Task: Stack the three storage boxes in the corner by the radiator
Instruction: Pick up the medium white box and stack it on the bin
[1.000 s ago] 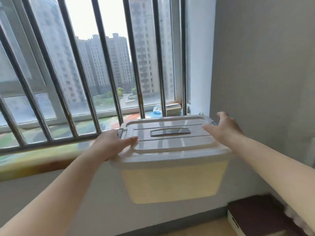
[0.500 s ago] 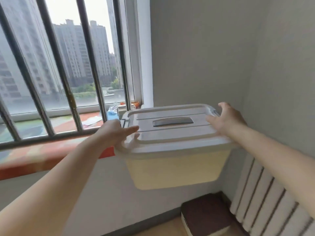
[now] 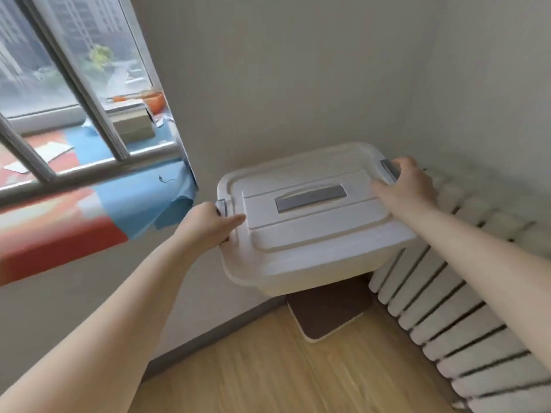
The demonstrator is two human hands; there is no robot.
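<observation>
Nearest, the pale wood-plank floor (image 3: pixel 268 368) lies bare below two outstretched forearms. The left hand (image 3: pixel 205 226) clamps the near-left end of a white lidded plastic storage box (image 3: pixel 304 231), fingers curled under the rim beside a grey latch. The right hand (image 3: pixel 402 186) grips the far-right end at the other latch. The box hangs in the air, slightly tilted, above a low dark-topped white box (image 3: pixel 328 311) on the floor in the corner, just beside the white ribbed radiator (image 3: pixel 447 308). Judging by its empty-looking, translucent walls, it is probably light; the smooth plastic may be slippery and the lid may flex, so the rim ends by the latches are the safest hold, not the grey lid handle (image 3: pixel 310 198).
</observation>
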